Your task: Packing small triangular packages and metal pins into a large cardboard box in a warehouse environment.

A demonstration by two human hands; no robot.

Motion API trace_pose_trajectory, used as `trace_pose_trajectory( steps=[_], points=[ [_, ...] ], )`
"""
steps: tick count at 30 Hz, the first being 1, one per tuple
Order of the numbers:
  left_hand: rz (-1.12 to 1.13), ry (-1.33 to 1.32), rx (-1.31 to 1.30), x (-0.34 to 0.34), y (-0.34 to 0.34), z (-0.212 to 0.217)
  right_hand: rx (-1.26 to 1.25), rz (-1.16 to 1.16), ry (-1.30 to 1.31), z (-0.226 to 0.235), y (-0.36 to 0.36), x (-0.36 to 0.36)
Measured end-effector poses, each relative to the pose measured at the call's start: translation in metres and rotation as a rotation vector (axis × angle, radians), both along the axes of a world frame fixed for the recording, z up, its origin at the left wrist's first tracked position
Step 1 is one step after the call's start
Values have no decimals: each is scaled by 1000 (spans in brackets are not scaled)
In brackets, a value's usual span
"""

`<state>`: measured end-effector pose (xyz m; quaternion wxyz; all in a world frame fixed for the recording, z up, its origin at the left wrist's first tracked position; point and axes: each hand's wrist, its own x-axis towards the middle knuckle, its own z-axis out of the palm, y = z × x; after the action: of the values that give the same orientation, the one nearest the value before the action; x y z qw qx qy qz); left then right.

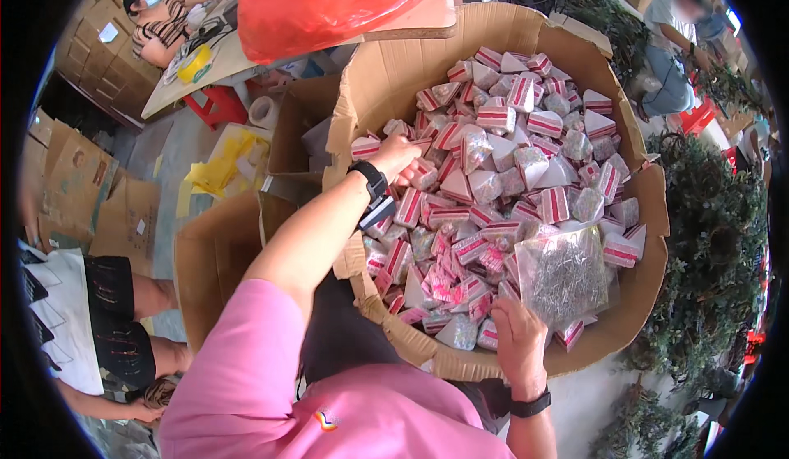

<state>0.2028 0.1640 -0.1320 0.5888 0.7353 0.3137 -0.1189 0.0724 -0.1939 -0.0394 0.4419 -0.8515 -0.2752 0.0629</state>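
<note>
A big open cardboard box (pixel 386 73) is heaped with several small wedge-shaped ornaments (pixel 509 155), red-and-white striped or silver glitter. My left hand (pixel 397 156), with a dark watch on the wrist, reaches into the heap at the box's left side, fingers among the ornaments; what it grips is hidden. My right hand (pixel 518 336) rests at the box's near rim and holds the lower edge of a clear plastic bag (pixel 563 274) full of thin metal hooks, lying on the ornaments.
A red plastic bag (pixel 329 3) lies on a board beyond the box. Smaller open cartons (pixel 218 253) stand to the left. Green garlands (pixel 707 237) pile at the right. A person sits at my left (pixel 107 319); others work at the far table.
</note>
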Motion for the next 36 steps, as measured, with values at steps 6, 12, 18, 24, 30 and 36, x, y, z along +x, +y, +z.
trace_pose_trajectory(
  steps=[6, 12, 18, 24, 30, 36],
  points=[
    [2, 188, 195, 26, -12, -62, 7, -38, 51, -13, -7, 15],
    [-123, 69, 484, 53, -7, -120, 36, -104, 184, -16, -11, 38],
    [238, 221, 226, 55, -16, -111, 133, -219, 274, -21, -8, 45],
    [179, 114, -187, 34, -17, -48, 267, -295, 399, -7, -8, 32],
    [-102, -435, -639, -57, -69, 89, 582, -325, 695, 14, -8, 4],
    [7, -441, -1139, -167, -120, 108, 693, -211, 815, 35, -7, -29]
  ],
)
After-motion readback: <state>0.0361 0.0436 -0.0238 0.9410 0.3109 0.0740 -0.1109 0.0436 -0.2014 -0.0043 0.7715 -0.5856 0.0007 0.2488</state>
